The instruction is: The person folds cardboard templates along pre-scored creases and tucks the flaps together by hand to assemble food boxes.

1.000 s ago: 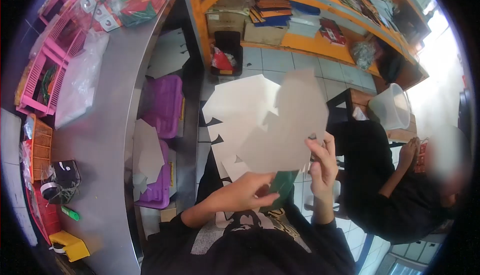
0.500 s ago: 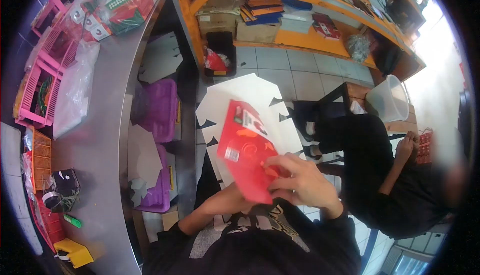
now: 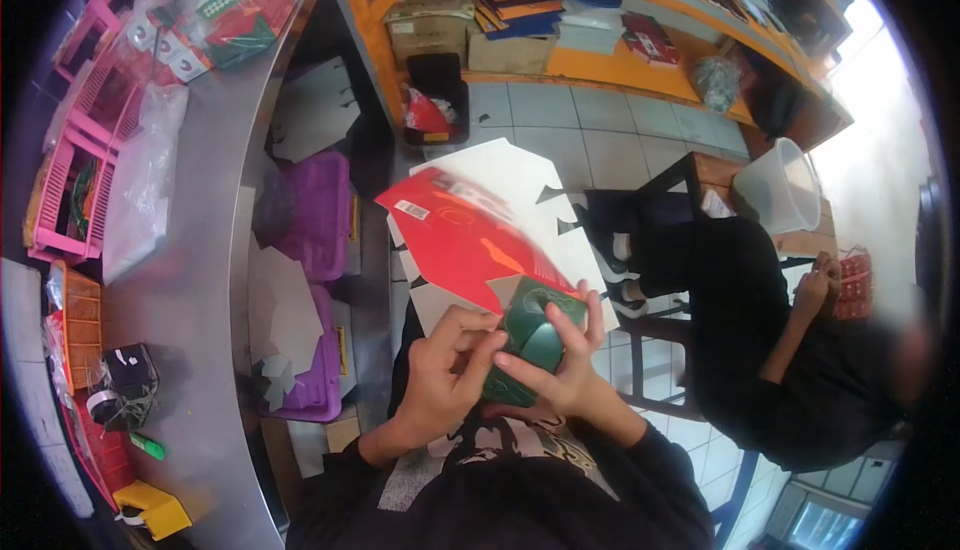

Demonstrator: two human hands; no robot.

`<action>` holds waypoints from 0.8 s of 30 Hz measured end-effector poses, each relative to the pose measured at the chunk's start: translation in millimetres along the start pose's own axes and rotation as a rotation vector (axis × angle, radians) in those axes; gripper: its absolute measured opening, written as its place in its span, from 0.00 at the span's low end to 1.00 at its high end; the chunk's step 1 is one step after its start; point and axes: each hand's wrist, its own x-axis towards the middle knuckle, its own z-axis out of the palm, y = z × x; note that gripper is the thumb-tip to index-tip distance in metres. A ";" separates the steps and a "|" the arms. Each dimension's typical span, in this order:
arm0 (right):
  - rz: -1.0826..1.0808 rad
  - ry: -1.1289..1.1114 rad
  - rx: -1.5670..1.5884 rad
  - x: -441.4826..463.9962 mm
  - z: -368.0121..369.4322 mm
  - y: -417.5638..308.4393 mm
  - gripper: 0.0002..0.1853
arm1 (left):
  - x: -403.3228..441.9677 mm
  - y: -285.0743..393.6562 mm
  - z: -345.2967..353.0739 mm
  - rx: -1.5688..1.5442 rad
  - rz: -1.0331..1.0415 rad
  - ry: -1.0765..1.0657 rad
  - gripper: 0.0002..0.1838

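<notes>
A red printed cardboard box blank (image 3: 450, 240), with a white barcode label and a green printed part, is tilted in front of my body. My left hand (image 3: 450, 365) pinches its lower edge where red meets green. Around the green part, my right hand (image 3: 565, 355) has its thumb on the near side and its fingers over the far edge. Beneath the red card lies a large white die-cut cardboard sheet (image 3: 525, 175) with notched edges, partly covered by the card and my hands.
At left runs a metal counter (image 3: 215, 250) with pink baskets (image 3: 70, 190), plastic-wrapped packs (image 3: 225, 15) and a green cutter (image 3: 147, 446). Purple bins (image 3: 325, 215) stand below it. A seated person (image 3: 740, 310) is at right, near a translucent bucket (image 3: 778, 190). An orange shelf (image 3: 600, 70) stands ahead.
The red box blank has turned, its top swinging left, and its green part now shows. My left hand has come out from behind it to its lower edge; my right hand has shifted its grip.
</notes>
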 end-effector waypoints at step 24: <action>0.763 0.811 1.415 -2.0 -9.1 100.7 0.31 | 33.2 -3.5 -38.4 0.565 0.448 -0.289 0.41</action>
